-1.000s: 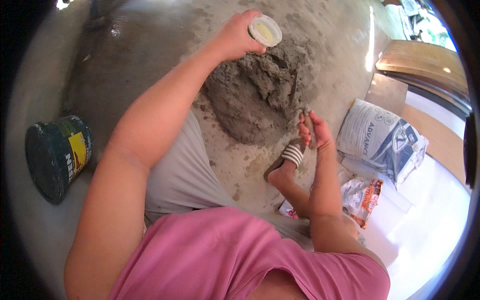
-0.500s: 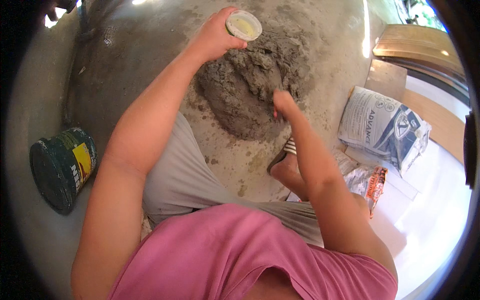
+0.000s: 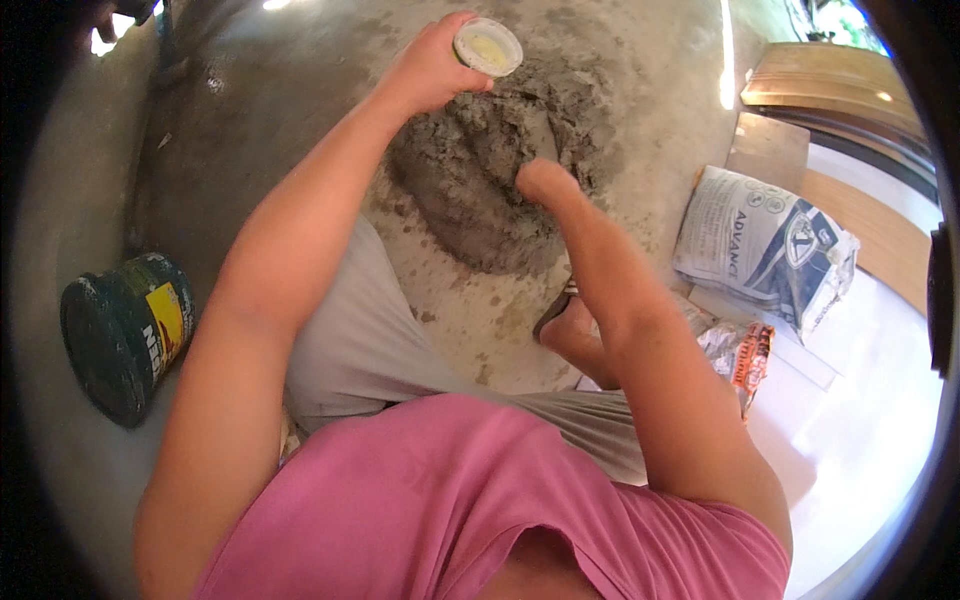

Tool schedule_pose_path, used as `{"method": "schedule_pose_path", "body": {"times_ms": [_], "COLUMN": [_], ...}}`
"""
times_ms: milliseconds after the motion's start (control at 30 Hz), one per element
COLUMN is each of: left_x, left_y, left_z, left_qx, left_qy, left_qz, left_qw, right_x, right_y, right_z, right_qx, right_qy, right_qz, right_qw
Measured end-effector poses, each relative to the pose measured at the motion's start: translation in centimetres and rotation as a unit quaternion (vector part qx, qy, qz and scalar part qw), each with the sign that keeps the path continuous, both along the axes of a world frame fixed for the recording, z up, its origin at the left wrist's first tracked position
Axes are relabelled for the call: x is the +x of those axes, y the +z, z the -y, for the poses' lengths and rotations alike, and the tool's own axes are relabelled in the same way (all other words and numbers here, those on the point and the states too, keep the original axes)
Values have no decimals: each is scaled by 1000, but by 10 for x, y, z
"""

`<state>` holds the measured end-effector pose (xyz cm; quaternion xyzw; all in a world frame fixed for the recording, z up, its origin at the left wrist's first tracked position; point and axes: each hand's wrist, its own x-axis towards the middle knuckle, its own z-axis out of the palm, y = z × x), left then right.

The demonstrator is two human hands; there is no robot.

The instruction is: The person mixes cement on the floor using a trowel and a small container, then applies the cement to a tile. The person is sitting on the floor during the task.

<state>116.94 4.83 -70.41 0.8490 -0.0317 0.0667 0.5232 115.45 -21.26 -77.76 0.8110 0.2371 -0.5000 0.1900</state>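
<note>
Above the far part of the mortar heap (image 3: 470, 215): the left hand (image 3: 432, 68) carries a small round tub (image 3: 488, 48), thumb on its near side and fingers on its far side; this grip is closed around the tub wall.
Tub direction: its round, pale-rimmed end faces upward to the camera, with a yellowish colour inside the rim. The axis through the tub seems near to vertical, but the wall is mostly covered by the hand.
Mortar shape: wet, grey and lumpy, roughly round in outline, lying on the concrete floor (image 3: 480, 340) in front of the person; its near edge is smoother, its far side is rough.
Right hand: the right hand (image 3: 545, 182) is bent downward over the right part of the heap, its forearm reaching from the lower right. The fingers are hidden, so I cannot tell if this grip is wide or narrow, or what it holds.
Near edge: a foot (image 3: 578, 345) in a dark sandal stands just beside the heap, partly behind the right forearm.
Right side: a stretch of spotted floor separates the heap from a grey-white sack (image 3: 755, 240); an orange and silver packet (image 3: 745, 355) lies nearer to the person.
Left side: a dark green bucket (image 3: 115, 345) is well apart from the heap, beyond the left arm.
</note>
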Motion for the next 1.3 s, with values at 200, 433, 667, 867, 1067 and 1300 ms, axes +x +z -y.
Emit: {"method": "schedule_pose_path", "body": {"times_ms": [200, 433, 667, 867, 1067, 1300], "left_x": [6, 6, -7, -21, 0, 6], "left_y": [-8, 5, 18, 31, 11, -3], "left_z": [-2, 5, -13, -17, -10, 2], "left_qx": [37, -43, -76, -44, -31, 19], "left_qy": [20, -17, 7, 20, 54, 38], "left_qz": [-4, -1, 21, 14, 77, 16], "left_qw": [999, 999, 997, 999, 995, 999], "right_x": [-35, -22, 69, 38, -18, -62], "right_y": [43, 113, 85, 16, 39, 73], "right_z": [15, 94, 55, 23, 25, 47], "right_qx": [20, 21, 66, 79, 78, 67], "right_qy": [-161, -95, -55, -74, -118, -113], "right_qz": [150, 257, 280, 218, 237, 258], "right_qw": [975, 962, 956, 970, 961, 957]}}
